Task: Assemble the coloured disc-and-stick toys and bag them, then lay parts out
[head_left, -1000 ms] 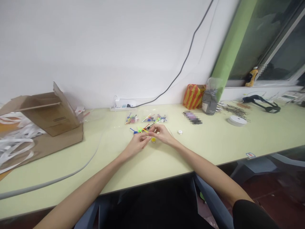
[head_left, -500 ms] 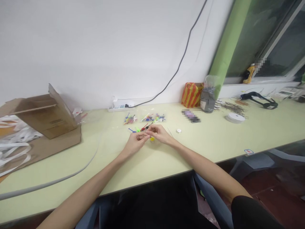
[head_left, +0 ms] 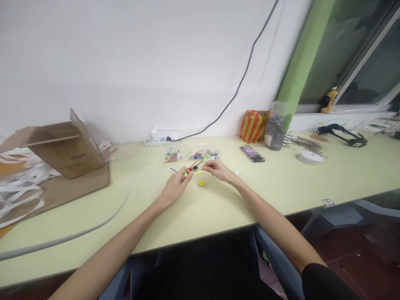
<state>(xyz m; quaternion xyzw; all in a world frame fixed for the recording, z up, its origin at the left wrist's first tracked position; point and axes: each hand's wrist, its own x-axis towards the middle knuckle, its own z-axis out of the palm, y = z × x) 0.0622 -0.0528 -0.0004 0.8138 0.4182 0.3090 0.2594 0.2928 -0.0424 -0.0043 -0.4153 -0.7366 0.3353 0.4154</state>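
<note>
Looking down from the head, the camera shows both hands working above the middle of the tabletop (head_left: 225, 212), nearer to its front edge than the cardboard box is to the right corner. The right hand (head_left: 218, 171) pinches one end of a thin yellow stick (head_left: 198, 172) between the thumb and the fingers. The left hand (head_left: 176, 185) has its fingers curled at the other end of this stick; whether they grip it, I cannot tell. The yellow stick lies almost level between the two hands.

Just in front of it, toward the front edge, a small yellow round piece (head_left: 201, 183) rests on the tabletop. Behind the left fingers there are a blue stick (head_left: 173, 170), a red stick (head_left: 191, 166) and a black round piece (head_left: 195, 168), partly covered. Farther toward the back edge lie clear bags of coloured parts (head_left: 173, 156), and along that edge is a white power strip (head_left: 159, 141). A small white disc (head_left: 236, 172) is just beside the right wrist. The cardboard box (head_left: 68, 156) stands toward the left end, and a white roll (head_left: 311, 157) lies toward the right end.
</note>
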